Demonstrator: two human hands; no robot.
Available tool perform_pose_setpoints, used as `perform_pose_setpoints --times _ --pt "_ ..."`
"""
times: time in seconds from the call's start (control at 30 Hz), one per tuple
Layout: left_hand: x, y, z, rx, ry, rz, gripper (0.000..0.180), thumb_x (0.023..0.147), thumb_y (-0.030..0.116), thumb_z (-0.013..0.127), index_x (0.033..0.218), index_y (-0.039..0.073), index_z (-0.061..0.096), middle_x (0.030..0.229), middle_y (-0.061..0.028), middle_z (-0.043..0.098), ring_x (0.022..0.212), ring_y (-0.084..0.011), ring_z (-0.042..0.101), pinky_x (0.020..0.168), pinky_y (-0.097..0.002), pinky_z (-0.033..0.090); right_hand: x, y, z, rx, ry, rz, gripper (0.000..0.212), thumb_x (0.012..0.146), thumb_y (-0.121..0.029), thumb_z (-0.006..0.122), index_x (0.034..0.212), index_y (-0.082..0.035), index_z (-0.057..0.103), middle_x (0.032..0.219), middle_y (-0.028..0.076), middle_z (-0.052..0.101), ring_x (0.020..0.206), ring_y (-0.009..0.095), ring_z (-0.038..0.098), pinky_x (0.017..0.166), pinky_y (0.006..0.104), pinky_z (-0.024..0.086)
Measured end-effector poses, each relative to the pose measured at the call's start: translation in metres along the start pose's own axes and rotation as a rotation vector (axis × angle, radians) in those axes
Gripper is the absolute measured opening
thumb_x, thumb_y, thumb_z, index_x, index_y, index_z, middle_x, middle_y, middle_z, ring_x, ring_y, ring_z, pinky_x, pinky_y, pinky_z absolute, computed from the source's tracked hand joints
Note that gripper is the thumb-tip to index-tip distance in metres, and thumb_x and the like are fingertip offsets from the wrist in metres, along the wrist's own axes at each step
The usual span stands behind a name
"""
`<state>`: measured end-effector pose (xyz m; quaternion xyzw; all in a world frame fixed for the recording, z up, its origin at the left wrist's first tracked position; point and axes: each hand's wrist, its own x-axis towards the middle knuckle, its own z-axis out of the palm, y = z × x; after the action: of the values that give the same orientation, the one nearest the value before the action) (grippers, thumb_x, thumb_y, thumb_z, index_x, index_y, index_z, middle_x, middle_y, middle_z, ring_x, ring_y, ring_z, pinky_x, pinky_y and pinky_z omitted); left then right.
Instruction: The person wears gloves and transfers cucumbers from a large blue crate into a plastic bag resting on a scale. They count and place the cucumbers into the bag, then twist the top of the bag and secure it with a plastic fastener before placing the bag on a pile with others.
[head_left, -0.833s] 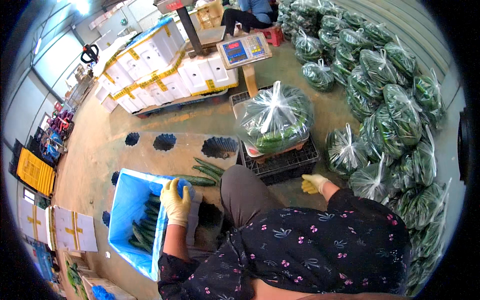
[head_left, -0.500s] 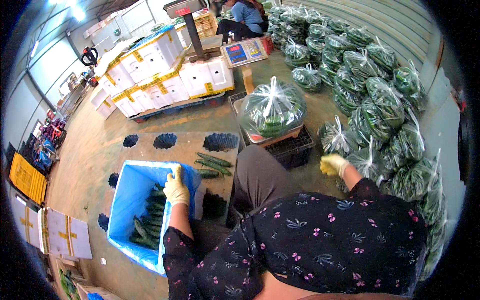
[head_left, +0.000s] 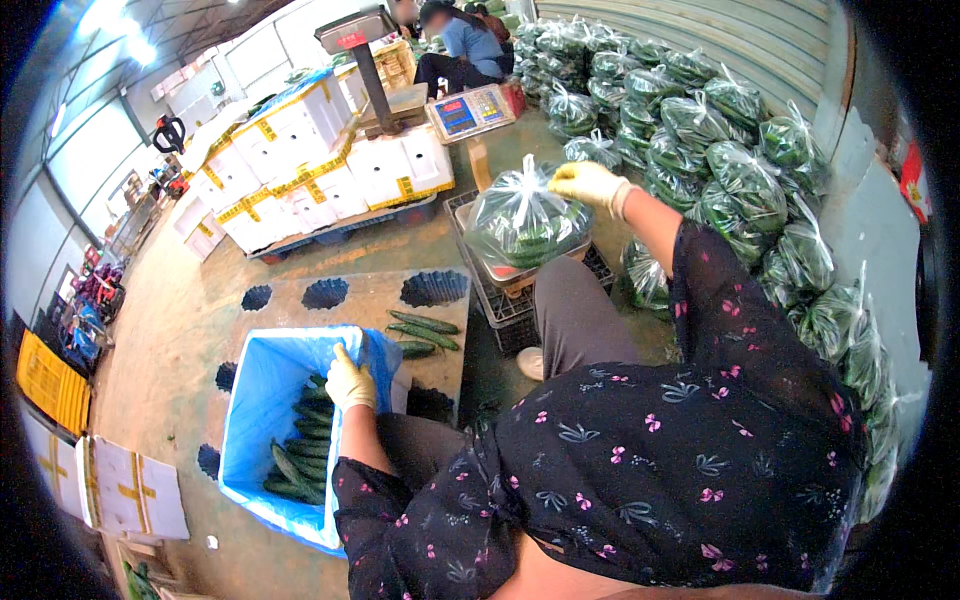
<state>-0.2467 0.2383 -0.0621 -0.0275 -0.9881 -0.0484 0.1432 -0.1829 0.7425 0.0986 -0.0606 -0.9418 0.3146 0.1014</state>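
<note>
A yellow glove covers my left hand point(head_left: 350, 382), whose fingers curl over the near rim of an open box lined with a blue plastic bag point(head_left: 262, 390). Dark green cucumbers point(head_left: 302, 450) lie in the bottom of that box. My right hand point(head_left: 588, 186), gloved too, is at the knotted top of a clear plastic bag of cucumbers point(head_left: 528, 225). Its fingers are bent but apart, and I see nothing held in them. That bag rests on a scale platform point(head_left: 535, 275). Beside the blue-lined box, several loose cucumbers point(head_left: 424, 328) lie on a brown board.
The brown board point(head_left: 370, 290) has dark fluted holes. Black crates point(head_left: 512, 325) support the scale, and its display panel point(head_left: 470, 112) stands behind. Taped white foam boxes point(head_left: 300, 150) are stacked at far left. Filled bags point(head_left: 745, 185) line the right wall. A person point(head_left: 470, 50) sits at the back.
My right hand has swung from the bag pile at the right up to the bag on the scale. My left hand stays at the box rim. The view has shifted slightly.
</note>
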Motion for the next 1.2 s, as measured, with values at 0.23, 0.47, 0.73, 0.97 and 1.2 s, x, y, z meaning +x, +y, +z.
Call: perform_pose_setpoints --times 0.23,0.47,0.73,0.97,1.2 --pt "-0.006 0.007 -0.016 0.063 -0.094 -0.169 0.055 0.071 0.04 0.066 0.111 0.006 0.053 0.092 -0.0164 0.062 0.086 -0.0337 0.062 0.074 -0.0442 0.05 0.113 0.007 -0.022 -0.293 0.047 -0.118 0.055 0.082 -0.046 0.055 0.115 -0.003 0.059 0.114 0.017 0.061 0.108 0.031 0.056 0.094 0.0356 0.041" --pt "-0.016 0.005 -0.013 0.248 0.026 -0.122 0.056 0.067 0.038 0.067 0.109 0.006 0.051 0.088 -0.0144 0.059 0.081 -0.0328 0.059 0.069 -0.0443 0.047 0.17 0.004 -0.013 -0.39 0.121 -0.052 0.059 0.085 -0.044 0.05 0.129 -0.006 0.043 0.134 0.014 0.043 0.126 0.031 0.038 0.101 0.053 0.031" --pt "-0.015 0.005 -0.015 0.266 -0.016 -0.123 0.058 0.067 0.036 0.067 0.112 0.004 0.05 0.091 -0.0158 0.058 0.083 -0.0341 0.058 0.071 -0.0445 0.046 0.153 0.108 0.07 -0.374 -0.011 0.196 0.076 0.084 -0.059 0.045 0.141 -0.011 0.03 0.147 0.009 0.028 0.135 0.033 0.025 0.106 0.0567 0.021" --pt "-0.017 0.007 -0.012 0.248 0.006 -0.142 0.057 0.066 0.034 0.067 0.111 0.003 0.051 0.092 -0.0164 0.058 0.086 -0.0352 0.057 0.073 -0.0453 0.046 0.159 0.119 0.08 -0.356 0.046 0.175 0.077 0.082 -0.061 0.046 0.139 -0.012 0.033 0.142 0.006 0.034 0.131 0.031 0.032 0.104 0.0595 0.023" --pt "-0.02 0.001 -0.012 0.233 -0.009 -0.158 0.059 0.064 0.034 0.067 0.111 0.003 0.049 0.092 -0.0159 0.057 0.086 -0.0343 0.056 0.074 -0.0442 0.045 0.157 0.108 0.078 -0.365 -0.011 0.183 0.079 0.081 -0.062 0.047 0.14 -0.012 0.031 0.145 0.007 0.03 0.131 0.031 0.031 0.105 0.0565 0.024"
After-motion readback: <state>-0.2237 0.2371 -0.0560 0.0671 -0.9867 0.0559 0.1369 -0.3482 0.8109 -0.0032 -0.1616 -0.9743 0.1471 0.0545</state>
